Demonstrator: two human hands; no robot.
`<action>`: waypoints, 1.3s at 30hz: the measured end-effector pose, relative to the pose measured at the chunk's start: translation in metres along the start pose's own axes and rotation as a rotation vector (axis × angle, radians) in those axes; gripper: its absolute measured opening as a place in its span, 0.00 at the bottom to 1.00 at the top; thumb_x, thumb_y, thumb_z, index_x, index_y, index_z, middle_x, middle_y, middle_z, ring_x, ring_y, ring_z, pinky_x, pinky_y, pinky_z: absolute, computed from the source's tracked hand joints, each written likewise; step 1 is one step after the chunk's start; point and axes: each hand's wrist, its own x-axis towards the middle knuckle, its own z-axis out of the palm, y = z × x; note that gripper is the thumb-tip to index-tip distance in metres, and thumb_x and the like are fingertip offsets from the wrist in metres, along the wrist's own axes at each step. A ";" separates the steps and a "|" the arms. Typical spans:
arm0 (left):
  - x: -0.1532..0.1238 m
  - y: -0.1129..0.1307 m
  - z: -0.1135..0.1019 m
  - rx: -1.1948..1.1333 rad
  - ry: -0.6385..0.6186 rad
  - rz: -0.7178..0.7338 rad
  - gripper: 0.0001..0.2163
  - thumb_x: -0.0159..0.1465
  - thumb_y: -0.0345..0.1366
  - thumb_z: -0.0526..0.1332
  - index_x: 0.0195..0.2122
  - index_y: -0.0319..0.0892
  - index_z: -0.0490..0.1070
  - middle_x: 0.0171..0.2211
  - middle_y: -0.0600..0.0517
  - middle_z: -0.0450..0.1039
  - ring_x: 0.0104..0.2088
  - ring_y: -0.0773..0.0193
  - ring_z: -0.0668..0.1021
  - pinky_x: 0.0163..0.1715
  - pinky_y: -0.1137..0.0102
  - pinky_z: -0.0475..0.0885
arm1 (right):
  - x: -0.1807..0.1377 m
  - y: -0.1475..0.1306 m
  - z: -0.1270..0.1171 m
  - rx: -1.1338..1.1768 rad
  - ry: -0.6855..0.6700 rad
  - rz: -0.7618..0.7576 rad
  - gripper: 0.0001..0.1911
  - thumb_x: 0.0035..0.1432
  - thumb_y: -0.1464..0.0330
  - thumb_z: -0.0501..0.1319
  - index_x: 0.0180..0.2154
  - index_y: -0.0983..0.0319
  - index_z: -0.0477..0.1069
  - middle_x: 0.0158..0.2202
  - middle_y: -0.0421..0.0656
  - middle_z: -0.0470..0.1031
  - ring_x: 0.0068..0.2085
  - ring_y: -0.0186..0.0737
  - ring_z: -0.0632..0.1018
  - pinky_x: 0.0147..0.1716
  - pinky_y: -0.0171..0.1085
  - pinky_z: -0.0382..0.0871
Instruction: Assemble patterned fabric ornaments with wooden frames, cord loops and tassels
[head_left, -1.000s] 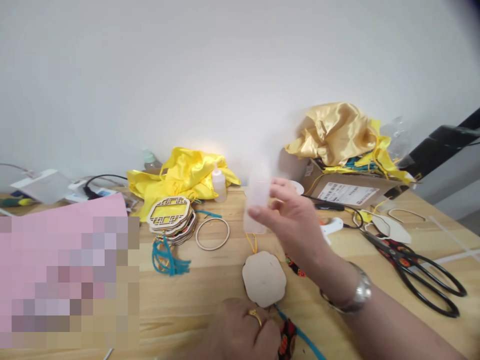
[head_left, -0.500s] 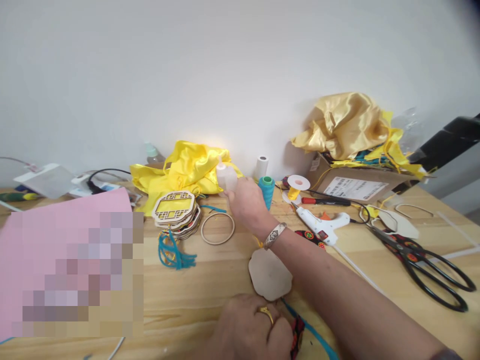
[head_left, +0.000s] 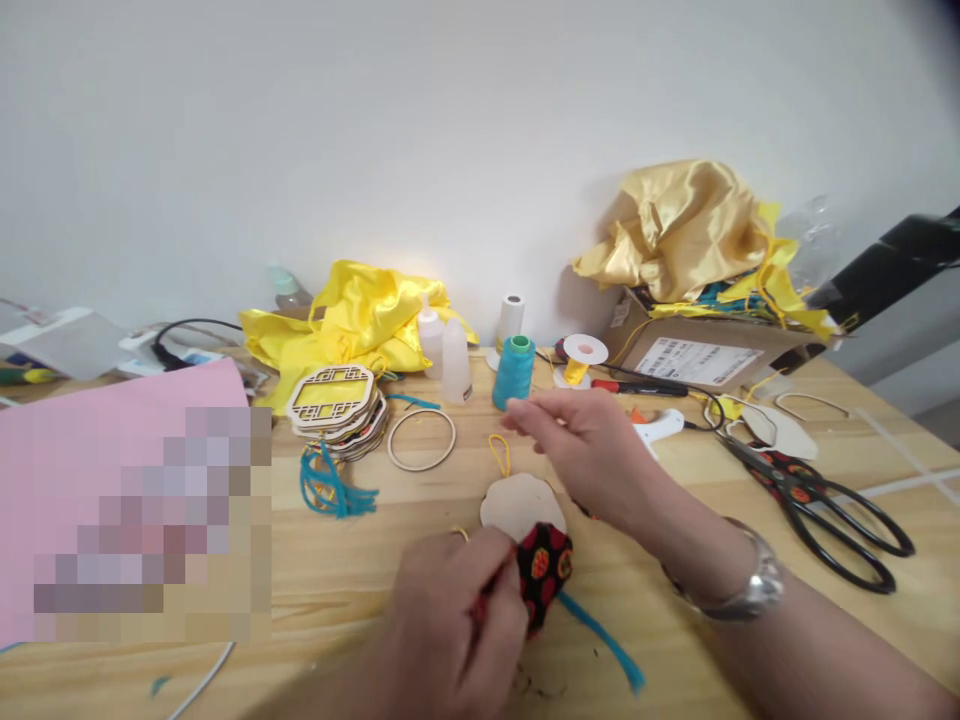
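Note:
My left hand is closed on a black fabric piece with red and orange flowers, lifted against the near edge of a flat beige wooden cut-out that has a yellow cord loop. A teal tassel cord trails from under the fabric. My right hand hovers just above and right of the cut-out, fingers loosely curled and apart, holding nothing. Two small translucent squeeze bottles stand upright behind it, near the yellow satin.
On the wooden table: a stack of lattice wooden frames, a wooden ring, a teal thread spool, a white glue gun, black scissors, a cardboard box heaped with gold fabric, pink paper at left.
My right hand set the squeeze bottle down beside the other bottle at the back and drew back over the cut-out. My left hand lifted the flowered fabric up onto the cut-out's near edge.

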 end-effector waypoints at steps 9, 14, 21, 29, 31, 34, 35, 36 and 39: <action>0.023 0.008 -0.011 -0.626 0.019 -0.797 0.11 0.59 0.43 0.59 0.28 0.41 0.74 0.20 0.55 0.70 0.20 0.68 0.69 0.17 0.76 0.65 | -0.038 0.035 -0.002 0.652 -0.318 0.446 0.15 0.53 0.58 0.60 0.30 0.65 0.73 0.28 0.42 0.75 0.29 0.34 0.72 0.28 0.33 0.64; 0.034 0.001 -0.012 -0.606 0.048 -0.844 0.10 0.53 0.42 0.63 0.29 0.40 0.77 0.20 0.55 0.72 0.18 0.71 0.68 0.17 0.77 0.65 | -0.034 0.042 -0.003 0.609 -0.231 0.492 0.07 0.48 0.67 0.63 0.23 0.65 0.71 0.19 0.36 0.68 0.21 0.28 0.65 0.22 0.30 0.57; 0.045 -0.008 -0.012 -0.517 0.038 -0.853 0.08 0.51 0.39 0.66 0.24 0.39 0.75 0.15 0.57 0.69 0.14 0.74 0.67 0.16 0.79 0.62 | -0.020 0.047 -0.011 0.436 -0.195 0.414 0.11 0.50 0.63 0.62 0.24 0.64 0.72 0.15 0.34 0.63 0.16 0.26 0.59 0.17 0.31 0.51; 0.034 -0.020 -0.007 -0.654 -0.004 -0.885 0.07 0.53 0.37 0.64 0.23 0.39 0.75 0.15 0.55 0.73 0.13 0.73 0.69 0.13 0.81 0.62 | -0.020 0.051 0.000 0.522 -0.157 0.465 0.06 0.48 0.67 0.62 0.28 0.64 0.73 0.20 0.37 0.70 0.19 0.28 0.65 0.16 0.30 0.54; 0.033 -0.021 -0.007 -0.717 -0.012 -0.875 0.07 0.54 0.37 0.63 0.23 0.39 0.75 0.16 0.55 0.73 0.14 0.72 0.71 0.14 0.80 0.63 | -0.022 0.053 0.001 0.513 -0.138 0.474 0.07 0.48 0.66 0.63 0.26 0.64 0.72 0.18 0.36 0.68 0.19 0.28 0.65 0.16 0.29 0.54; 0.032 -0.022 -0.007 -0.761 -0.006 -0.873 0.07 0.54 0.37 0.63 0.24 0.39 0.76 0.16 0.55 0.73 0.16 0.71 0.73 0.14 0.80 0.64 | -0.024 0.058 0.000 0.566 -0.182 0.460 0.13 0.51 0.60 0.62 0.24 0.64 0.71 0.17 0.35 0.66 0.17 0.27 0.63 0.16 0.29 0.53; 0.031 -0.023 -0.007 -0.766 0.004 -0.874 0.07 0.54 0.36 0.64 0.24 0.39 0.76 0.16 0.55 0.73 0.16 0.71 0.73 0.14 0.81 0.64 | -0.024 0.059 0.000 0.594 -0.207 0.454 0.15 0.52 0.58 0.62 0.25 0.64 0.71 0.17 0.35 0.66 0.17 0.26 0.63 0.16 0.29 0.53; 0.031 -0.023 -0.007 -0.775 0.012 -0.876 0.07 0.54 0.36 0.64 0.24 0.39 0.76 0.16 0.55 0.73 0.16 0.71 0.74 0.14 0.81 0.64 | -0.025 0.061 0.000 0.618 -0.234 0.451 0.16 0.52 0.57 0.62 0.25 0.64 0.72 0.18 0.36 0.66 0.18 0.26 0.63 0.16 0.29 0.53; 0.031 -0.024 -0.008 -0.809 0.031 -0.895 0.06 0.54 0.36 0.64 0.24 0.39 0.77 0.17 0.54 0.75 0.16 0.71 0.74 0.14 0.81 0.64 | -0.027 0.065 -0.002 0.650 -0.290 0.464 0.14 0.50 0.59 0.64 0.29 0.65 0.75 0.21 0.38 0.69 0.19 0.26 0.65 0.18 0.29 0.55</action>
